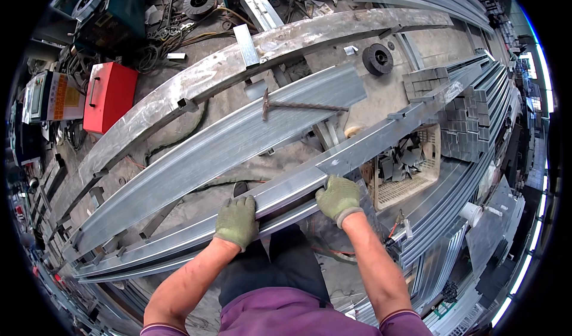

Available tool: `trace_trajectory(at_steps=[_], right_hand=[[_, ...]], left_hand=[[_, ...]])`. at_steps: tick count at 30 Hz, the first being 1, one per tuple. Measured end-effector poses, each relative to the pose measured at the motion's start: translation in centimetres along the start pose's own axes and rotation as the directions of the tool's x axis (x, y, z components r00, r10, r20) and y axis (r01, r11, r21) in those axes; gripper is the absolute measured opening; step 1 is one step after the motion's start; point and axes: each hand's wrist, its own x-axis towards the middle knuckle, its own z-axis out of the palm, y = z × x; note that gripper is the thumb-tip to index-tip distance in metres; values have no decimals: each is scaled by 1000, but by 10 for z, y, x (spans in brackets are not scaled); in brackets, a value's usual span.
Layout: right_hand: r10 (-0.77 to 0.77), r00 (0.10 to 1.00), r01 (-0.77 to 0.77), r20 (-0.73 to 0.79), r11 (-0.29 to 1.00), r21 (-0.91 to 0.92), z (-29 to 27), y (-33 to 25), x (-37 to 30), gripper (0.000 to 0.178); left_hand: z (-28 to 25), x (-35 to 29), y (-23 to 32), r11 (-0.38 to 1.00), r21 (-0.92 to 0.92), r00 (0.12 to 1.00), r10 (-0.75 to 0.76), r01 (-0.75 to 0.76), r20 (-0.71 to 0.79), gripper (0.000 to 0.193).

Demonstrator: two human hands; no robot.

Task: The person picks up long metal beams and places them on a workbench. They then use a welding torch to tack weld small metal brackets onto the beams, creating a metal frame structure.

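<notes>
Both my hands wear green work gloves. My left hand (236,221) is closed over the edges of a long grey metal channel (289,188) that runs across in front of my body. My right hand (339,199) grips the same channel near its right end, fingers curled over the top edge. Its open side faces me, showing a dark hollow. Beyond the channel lies a wide metal profile (223,142), and a hammer (307,106) with a twisted handle rests on it.
A metal beam (387,136) extends to the right, past a plastic crate (398,196) of metal offcuts. Stacked metal blocks (465,127) and long profiles (432,208) lie at right. Farther off are a worn bench beam (190,77), a red box (110,96) and a black spool (378,59).
</notes>
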Motion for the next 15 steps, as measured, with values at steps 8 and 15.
trace_trajectory(at_steps=[8, 15], right_hand=[[-6, 1000, 6, 4, 1000, 22, 2, 3, 3, 36], [-9, 1000, 10, -15, 999, 47, 0, 1, 3, 35]], left_hand=[[4, 6, 3, 998, -34, 999, -47, 46, -18, 48], [-6, 11, 0, 996, -69, 991, -46, 55, 125, 40]])
